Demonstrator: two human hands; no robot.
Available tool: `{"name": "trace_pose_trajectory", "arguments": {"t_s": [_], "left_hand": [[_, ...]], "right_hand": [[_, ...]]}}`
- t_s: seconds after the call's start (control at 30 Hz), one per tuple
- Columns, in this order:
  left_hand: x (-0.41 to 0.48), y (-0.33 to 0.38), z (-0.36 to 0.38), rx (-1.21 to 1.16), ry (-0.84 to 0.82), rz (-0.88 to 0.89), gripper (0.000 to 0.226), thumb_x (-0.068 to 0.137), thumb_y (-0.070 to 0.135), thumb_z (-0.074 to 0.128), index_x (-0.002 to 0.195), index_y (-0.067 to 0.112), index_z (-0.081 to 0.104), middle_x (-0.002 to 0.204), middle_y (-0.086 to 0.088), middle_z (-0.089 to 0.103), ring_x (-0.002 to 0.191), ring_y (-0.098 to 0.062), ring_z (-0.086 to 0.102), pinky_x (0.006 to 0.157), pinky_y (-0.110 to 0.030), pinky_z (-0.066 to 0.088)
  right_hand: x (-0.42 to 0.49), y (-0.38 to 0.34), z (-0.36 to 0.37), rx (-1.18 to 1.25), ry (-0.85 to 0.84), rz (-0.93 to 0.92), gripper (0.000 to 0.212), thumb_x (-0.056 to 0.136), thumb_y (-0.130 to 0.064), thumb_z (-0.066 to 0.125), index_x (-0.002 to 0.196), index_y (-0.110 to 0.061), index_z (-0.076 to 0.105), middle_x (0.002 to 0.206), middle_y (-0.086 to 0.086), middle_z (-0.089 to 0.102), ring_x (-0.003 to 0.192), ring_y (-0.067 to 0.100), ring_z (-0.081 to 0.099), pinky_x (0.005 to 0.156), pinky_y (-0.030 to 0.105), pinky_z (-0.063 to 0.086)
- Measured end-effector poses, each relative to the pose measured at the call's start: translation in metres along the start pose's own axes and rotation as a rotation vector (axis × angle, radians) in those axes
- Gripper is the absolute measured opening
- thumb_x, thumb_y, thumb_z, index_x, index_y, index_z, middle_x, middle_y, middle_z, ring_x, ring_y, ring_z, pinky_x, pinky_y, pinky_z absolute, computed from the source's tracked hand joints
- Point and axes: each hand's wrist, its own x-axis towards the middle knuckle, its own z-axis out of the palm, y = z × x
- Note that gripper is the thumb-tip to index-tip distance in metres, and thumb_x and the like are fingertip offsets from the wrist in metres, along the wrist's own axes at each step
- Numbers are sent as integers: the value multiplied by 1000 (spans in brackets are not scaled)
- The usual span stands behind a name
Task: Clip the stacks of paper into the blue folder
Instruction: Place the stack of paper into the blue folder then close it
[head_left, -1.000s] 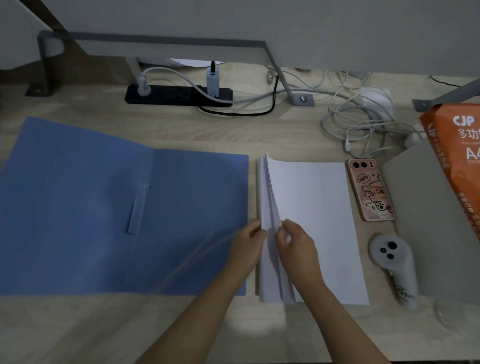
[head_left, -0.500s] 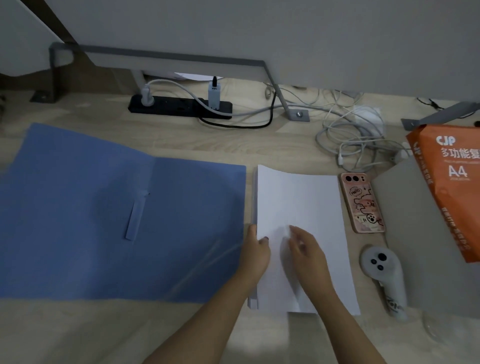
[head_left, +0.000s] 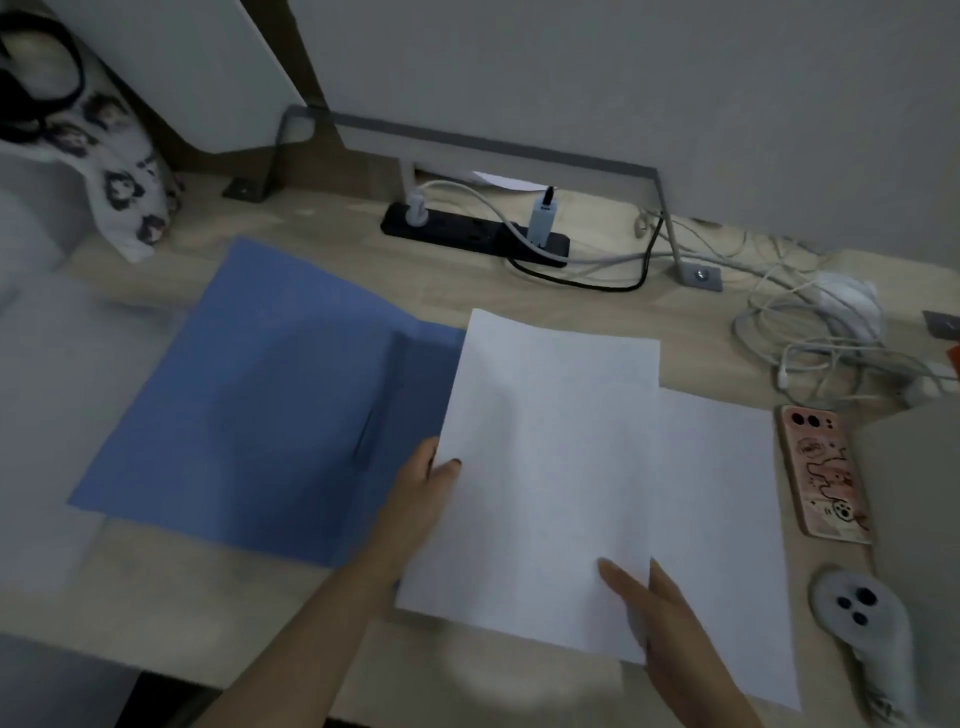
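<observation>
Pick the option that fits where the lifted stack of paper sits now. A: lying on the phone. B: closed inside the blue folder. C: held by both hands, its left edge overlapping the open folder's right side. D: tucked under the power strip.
C: the left hand grips the stack of paper at its left edge and the right hand at its lower right corner, while the stack's left edge covers part of the open blue folder.

Light wood desk (head_left: 332, 587) with a blue folder (head_left: 270, 415) lying open, paper (head_left: 722, 519), a pink phone (head_left: 823, 475), a white controller (head_left: 872, 639), a black power strip (head_left: 472, 235), and tangled white cables (head_left: 815, 338).
</observation>
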Motion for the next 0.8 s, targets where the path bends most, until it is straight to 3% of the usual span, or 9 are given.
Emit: {"name": "trace_pose_trajectory", "arguments": {"t_s": [0.07,0.2,0.3,0.4,0.5,0.57,0.67,0.8], "left_hand": [[3,-12,-21,7,55,-28,20,94,15,45,113,16,52,112,-5,60,104,-22,57,93,-36,45],[-4,-44,-65,-41,182,-102,16,94,11,47,108,13,54,99,-7,60,94,-21,57,80,-30,46],[-17,-66,-90,-138,145,-213,19,95,8,45,87,14,61,91,-8,63,81,-16,59,64,-23,51],[-28,-81,-114,-91,92,-358,29,95,19,46,77,9,67,85,-9,68,76,-15,62,60,-22,49],[-33,-92,-128,14,96,-443,37,92,33,50,73,6,67,70,-5,73,69,-14,64,56,-22,46],[-35,-97,-133,33,129,-446,36,90,37,53,71,9,66,63,-1,72,67,-13,64,58,-24,45],[-35,-98,-132,-39,188,-341,25,90,27,56,80,7,67,77,-6,70,73,-16,64,61,-23,48],[-35,-100,-127,-20,227,-247,19,92,17,54,78,10,66,76,-2,68,73,-13,61,59,-10,50]], "right_hand": [[5,4,19,-2,4,0,27,86,-9,58,112,-11,63,104,8,73,98,25,67,88,40,50],[12,11,47,-24,-4,-7,22,88,-9,55,108,-15,64,101,2,73,92,18,69,76,29,52],[17,16,59,-36,17,11,25,88,-12,56,112,-13,62,106,4,71,98,23,65,82,34,51],[24,19,69,-63,40,30,29,87,-15,59,116,-11,62,108,3,70,101,23,64,96,41,47],[26,21,75,-58,36,17,27,87,-14,58,114,-15,61,104,-2,69,97,18,64,85,33,50],[28,24,78,-45,33,13,26,88,-13,57,114,-17,58,104,-3,67,97,16,63,82,30,48],[30,26,78,-38,41,26,30,88,-14,58,117,-15,57,108,0,68,100,20,63,92,37,47],[31,28,76,-28,25,31,20,87,-16,59,105,-25,62,92,-11,75,86,8,69,77,28,49]]}}
